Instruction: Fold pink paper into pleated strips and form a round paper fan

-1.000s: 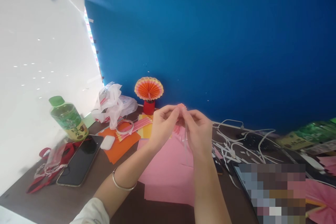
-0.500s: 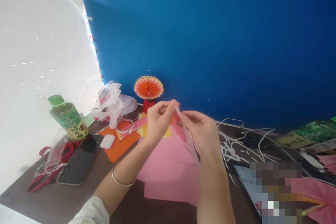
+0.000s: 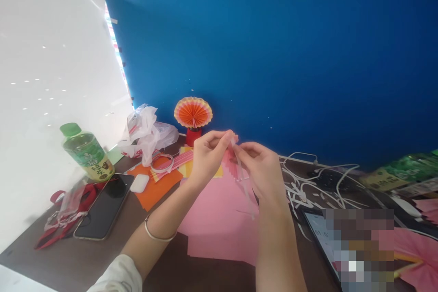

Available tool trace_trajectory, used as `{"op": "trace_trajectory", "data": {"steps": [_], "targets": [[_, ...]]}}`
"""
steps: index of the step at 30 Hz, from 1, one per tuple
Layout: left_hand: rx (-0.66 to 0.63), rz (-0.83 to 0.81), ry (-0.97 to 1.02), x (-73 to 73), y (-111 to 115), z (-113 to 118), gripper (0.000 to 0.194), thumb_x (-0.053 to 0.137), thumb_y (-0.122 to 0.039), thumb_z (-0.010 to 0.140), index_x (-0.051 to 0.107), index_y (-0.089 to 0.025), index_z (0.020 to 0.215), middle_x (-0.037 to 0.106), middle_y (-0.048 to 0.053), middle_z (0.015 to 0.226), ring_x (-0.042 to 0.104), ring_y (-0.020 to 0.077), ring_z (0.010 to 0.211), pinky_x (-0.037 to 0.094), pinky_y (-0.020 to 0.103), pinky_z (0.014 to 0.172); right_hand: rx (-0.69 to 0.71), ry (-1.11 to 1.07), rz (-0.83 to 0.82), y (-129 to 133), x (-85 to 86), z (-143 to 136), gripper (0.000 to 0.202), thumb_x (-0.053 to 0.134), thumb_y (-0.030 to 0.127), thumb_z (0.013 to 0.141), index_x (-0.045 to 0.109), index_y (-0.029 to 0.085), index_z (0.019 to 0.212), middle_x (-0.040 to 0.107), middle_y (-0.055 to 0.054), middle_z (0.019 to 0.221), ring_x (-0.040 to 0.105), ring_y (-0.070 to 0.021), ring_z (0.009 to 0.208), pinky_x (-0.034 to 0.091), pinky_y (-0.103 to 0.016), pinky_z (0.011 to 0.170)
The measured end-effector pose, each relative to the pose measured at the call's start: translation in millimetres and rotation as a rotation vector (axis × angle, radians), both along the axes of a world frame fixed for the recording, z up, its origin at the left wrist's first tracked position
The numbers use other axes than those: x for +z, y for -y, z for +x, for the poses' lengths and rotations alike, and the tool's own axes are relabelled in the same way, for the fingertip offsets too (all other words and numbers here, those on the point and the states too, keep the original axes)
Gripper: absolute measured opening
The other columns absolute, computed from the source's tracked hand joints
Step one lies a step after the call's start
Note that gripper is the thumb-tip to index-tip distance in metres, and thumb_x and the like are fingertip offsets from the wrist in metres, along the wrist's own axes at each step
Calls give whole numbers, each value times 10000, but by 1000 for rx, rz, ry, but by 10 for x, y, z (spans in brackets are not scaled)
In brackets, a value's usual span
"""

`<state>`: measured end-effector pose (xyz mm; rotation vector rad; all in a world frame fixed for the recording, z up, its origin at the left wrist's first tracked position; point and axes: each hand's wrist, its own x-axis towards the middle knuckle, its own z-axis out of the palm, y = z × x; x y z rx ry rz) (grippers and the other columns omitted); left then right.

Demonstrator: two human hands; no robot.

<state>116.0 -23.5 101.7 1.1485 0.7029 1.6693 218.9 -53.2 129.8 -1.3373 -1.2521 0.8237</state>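
My left hand [image 3: 209, 155] is closed in a pinch on the top end of a pleated pink paper [image 3: 231, 163], held up above the table. Against it, my right hand [image 3: 263, 169] is closed with thumb and forefinger at a thin whitish strip [image 3: 245, 191], which dangles below the fingers. Where exactly the strip meets the folds is hidden behind the fingertips. Below both hands lie flat pink paper sheets [image 3: 212, 223]. Yellow paper [image 3: 186, 170] and orange paper [image 3: 153, 194] lie left of them.
A round orange paper fan [image 3: 193, 113] stands by the blue wall. At left are a green-capped bottle [image 3: 88, 155], a plastic bag [image 3: 147, 134], a dark phone [image 3: 104, 207] and a white case [image 3: 139, 183]. White cables [image 3: 303, 194] and a tablet-like screen [image 3: 316, 232] lie right.
The whitish strip, earlier stretched along the pleated paper's edge, now hangs loose and curled from the right fingers. The hands stay close together; the view has shifted slightly.
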Motion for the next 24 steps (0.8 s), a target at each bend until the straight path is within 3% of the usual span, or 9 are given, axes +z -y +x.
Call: {"op": "trace_trajectory", "data": {"steps": [8, 15, 24], "targets": [[-65, -3, 51, 19, 40, 37, 264, 709, -351, 675, 642, -151, 832, 701, 82, 861, 675, 204, 807, 551, 313, 717, -6, -42, 12, -1, -11, 10, 397, 740, 502, 569, 635, 147, 712, 668, -55, 669, 640, -181, 610, 518, -300, 620], [46, 10, 46, 13, -21, -36, 268, 703, -360, 678, 621, -145, 817, 710, 80, 792, 683, 209, 785, 553, 309, 699, 94, -5, -45, 36, -19, 68, 351, 736, 436, 600, 654, 150, 787, 687, -72, 738, 654, -205, 689, 528, -331, 651], [41, 34, 53, 50, 11, -52, 227, 698, -333, 692, 611, -153, 798, 711, 76, 804, 683, 204, 773, 556, 319, 704, 67, 59, -18, 30, -17, 39, 251, 703, 381, 641, 665, 154, 741, 674, -50, 667, 630, -174, 606, 508, -307, 601]]}}
